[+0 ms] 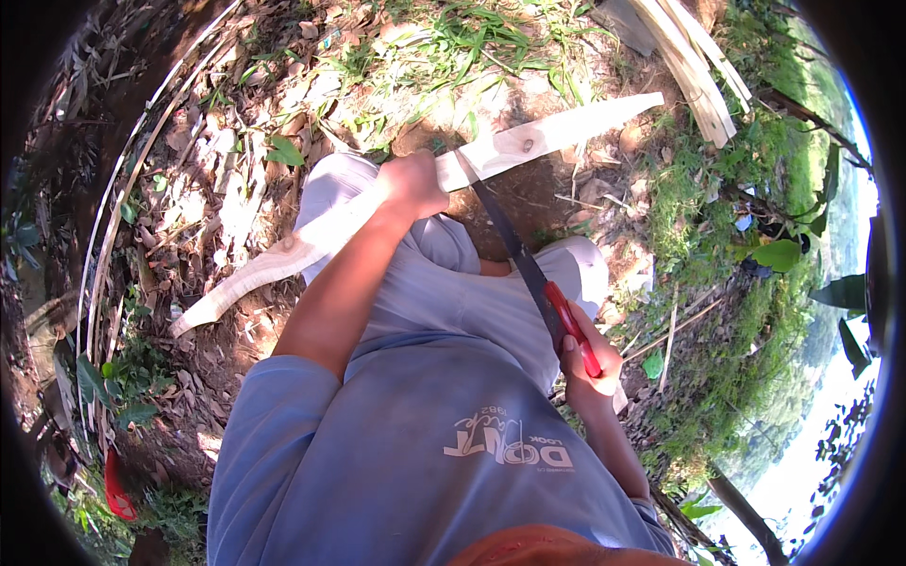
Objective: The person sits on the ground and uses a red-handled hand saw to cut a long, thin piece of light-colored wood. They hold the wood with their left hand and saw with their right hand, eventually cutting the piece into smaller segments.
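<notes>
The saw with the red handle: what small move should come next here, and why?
Probably a short pull of the saw back toward the body. Its blade already lies against the edge of the pale wooden plank, the right hand grips the red handle, and the left hand clamps the plank across the knees.

Dry brown leaves (203,160) litter the bare dirt in the upper left of the frame. Thin pale strips (118,203) curve down the left side. A patch of grass (472,38) grows at the top centre, and a bundle of split pale slats (698,71) lies at the upper right. A red object (117,489) sits at the lower left, among green leafy plants (118,387).
</notes>
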